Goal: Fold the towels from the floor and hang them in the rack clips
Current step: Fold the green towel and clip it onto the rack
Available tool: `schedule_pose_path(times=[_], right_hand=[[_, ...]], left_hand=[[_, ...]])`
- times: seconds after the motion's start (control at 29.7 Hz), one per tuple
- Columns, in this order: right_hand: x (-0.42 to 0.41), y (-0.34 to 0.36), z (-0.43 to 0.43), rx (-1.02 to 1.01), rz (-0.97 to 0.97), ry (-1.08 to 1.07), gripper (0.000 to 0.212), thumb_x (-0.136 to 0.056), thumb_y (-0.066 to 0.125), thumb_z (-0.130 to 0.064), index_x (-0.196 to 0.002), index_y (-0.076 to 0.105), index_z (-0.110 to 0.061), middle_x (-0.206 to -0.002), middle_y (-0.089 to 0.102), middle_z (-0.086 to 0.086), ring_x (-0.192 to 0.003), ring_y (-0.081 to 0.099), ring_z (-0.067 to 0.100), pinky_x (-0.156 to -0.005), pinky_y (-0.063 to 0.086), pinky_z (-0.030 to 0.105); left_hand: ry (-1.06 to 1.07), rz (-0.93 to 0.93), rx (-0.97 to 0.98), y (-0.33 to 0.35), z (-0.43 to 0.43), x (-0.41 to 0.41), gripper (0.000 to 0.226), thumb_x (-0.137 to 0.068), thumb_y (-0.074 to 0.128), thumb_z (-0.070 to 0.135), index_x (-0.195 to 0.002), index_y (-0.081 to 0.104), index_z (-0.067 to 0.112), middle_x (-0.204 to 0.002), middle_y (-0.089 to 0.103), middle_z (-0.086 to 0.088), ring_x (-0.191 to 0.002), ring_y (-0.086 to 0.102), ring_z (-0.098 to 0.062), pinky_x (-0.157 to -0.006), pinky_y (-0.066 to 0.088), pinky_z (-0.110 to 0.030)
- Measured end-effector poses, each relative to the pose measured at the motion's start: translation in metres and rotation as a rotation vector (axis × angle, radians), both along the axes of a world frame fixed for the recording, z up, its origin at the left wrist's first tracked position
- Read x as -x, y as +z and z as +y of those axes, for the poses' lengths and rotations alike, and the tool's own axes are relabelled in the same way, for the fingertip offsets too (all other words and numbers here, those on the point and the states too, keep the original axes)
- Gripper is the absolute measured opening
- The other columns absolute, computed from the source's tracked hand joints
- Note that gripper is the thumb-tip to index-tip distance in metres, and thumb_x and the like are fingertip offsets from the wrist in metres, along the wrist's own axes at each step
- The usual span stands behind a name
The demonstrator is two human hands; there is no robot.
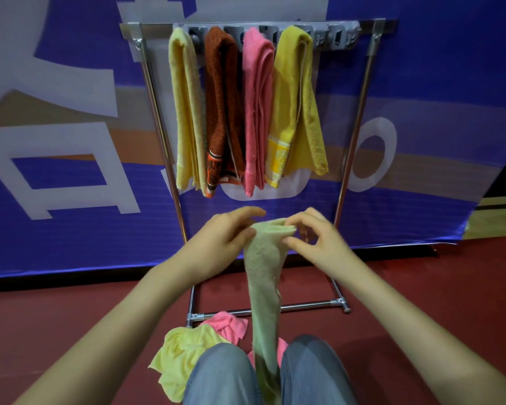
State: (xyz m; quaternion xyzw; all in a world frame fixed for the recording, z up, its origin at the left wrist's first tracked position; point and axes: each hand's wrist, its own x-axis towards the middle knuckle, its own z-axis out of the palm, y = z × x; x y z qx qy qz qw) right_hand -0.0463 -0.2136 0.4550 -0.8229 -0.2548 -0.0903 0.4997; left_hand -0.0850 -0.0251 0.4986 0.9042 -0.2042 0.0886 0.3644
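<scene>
Towel (pixel 265 276) hangs pinched between left hand (pixel 225 238) and right hand (pixel 313 238).

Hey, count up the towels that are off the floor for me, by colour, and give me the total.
Pale yellow towel: 1
Rust-brown towel: 1
Pink towel: 1
Mustard yellow towel: 1
Pale green towel, held by the left hand and right hand: 1
Total: 5
</scene>
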Motion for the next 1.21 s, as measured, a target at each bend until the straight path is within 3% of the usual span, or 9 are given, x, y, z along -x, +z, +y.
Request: schedule_pose_path(times=[0.13,0.34,0.47,0.64,0.74,0.88,0.98,1.08,1.21], right_hand=[[-0.011,0.021,-0.002,0.086,-0.023,0.073,0.014,-0.076,0.065,-0.014,-0.081,0.055,-0.023,-0.084,0.047,-0.012,-0.080,0.049,-0.001,-0.076,0.039,0.011],[-0.024,0.075,0.012,-0.178,-0.079,0.094,0.030,-0.080,0.060,0.000,-0.074,0.049,-0.026,-0.068,0.051,-0.006,-0.061,0.046,-0.002,-0.056,0.038,0.010],[-0.019,0.077,0.017,-0.228,-0.021,0.051,0.032,-0.080,0.062,-0.003,-0.087,0.045,-0.029,-0.066,0.050,-0.002,-0.054,0.045,0.002,-0.050,0.037,0.012],[-0.006,0.069,0.021,-0.281,0.061,0.094,0.043,-0.077,0.064,0.000,-0.101,0.037,-0.023,-0.069,0.048,0.012,-0.048,0.045,0.002,-0.050,0.039,0.011],[0.001,0.062,0.027,-0.299,0.104,0.152,0.049,-0.077,0.063,0.003,-0.098,0.036,-0.032,-0.077,0.050,0.021,-0.065,0.054,0.025,-0.065,0.045,0.029],[0.008,0.055,0.035,-0.299,0.140,0.193,0.052,-0.076,0.063,0.006,-0.095,0.034,-0.033,-0.076,0.050,0.020,-0.071,0.052,0.030,-0.064,0.043,0.030],[0.010,0.049,0.037,-0.295,0.160,0.182,0.052,-0.075,0.065,0.004,-0.094,0.033,-0.033,-0.067,0.054,0.011,-0.058,0.058,0.012,-0.061,0.045,0.020],[0.012,0.046,0.038,-0.304,0.170,0.176,0.049,-0.076,0.065,0.002,-0.088,0.030,-0.030,-0.064,0.052,0.004,-0.049,0.053,-0.001,-0.056,0.043,0.011],[0.012,0.039,0.041,-0.316,0.183,0.174,0.051,-0.075,0.066,0.003,-0.080,0.026,-0.028,-0.063,0.049,0.004,-0.050,0.051,0.004,-0.058,0.043,0.016]], left_hand=[[0.012,-0.094,-0.124,0.012,0.005,-0.004,0.032,-0.093,0.043,0.010,-0.124,0.050,0.011,-0.107,0.065,-0.013,-0.103,0.060,-0.026,-0.089,0.045,-0.036],[0.063,-0.294,-0.133,0.056,0.010,-0.024,0.029,-0.091,0.041,0.009,-0.114,0.057,0.003,-0.099,0.064,-0.009,-0.089,0.057,-0.018,-0.072,0.037,-0.018],[0.099,-0.249,-0.148,0.053,0.010,-0.023,0.028,-0.091,0.040,0.003,-0.113,0.057,0.003,-0.095,0.064,-0.010,-0.091,0.059,-0.026,-0.072,0.037,-0.021],[0.072,-0.041,-0.038,0.046,0.017,-0.012,0.031,-0.091,0.042,0.030,-0.115,0.054,0.016,-0.108,0.064,-0.006,-0.101,0.058,-0.021,-0.090,0.045,-0.033],[0.039,0.104,-0.021,0.048,0.012,-0.008,0.031,-0.092,0.045,0.032,-0.119,0.052,0.017,-0.114,0.060,-0.007,-0.108,0.055,-0.020,-0.095,0.043,-0.033],[0.007,0.083,-0.072,0.051,0.004,-0.007,0.021,-0.092,0.045,0.033,-0.099,0.059,0.018,-0.092,0.062,0.002,-0.086,0.056,-0.009,-0.077,0.042,-0.013],[0.016,0.033,-0.120,0.050,0.002,-0.006,0.019,-0.091,0.048,0.031,-0.085,0.059,0.017,-0.072,0.054,0.010,-0.067,0.049,0.000,-0.058,0.037,-0.005],[-0.001,-0.002,-0.125,0.047,0.001,-0.005,0.022,-0.089,0.053,0.027,-0.089,0.063,0.007,-0.073,0.057,0.010,-0.067,0.052,0.003,-0.062,0.038,-0.006],[-0.005,-0.016,-0.153,0.044,0.000,-0.006,0.023,-0.088,0.055,0.023,-0.091,0.064,0.002,-0.070,0.055,0.010,-0.064,0.051,0.002,-0.063,0.037,-0.007]])
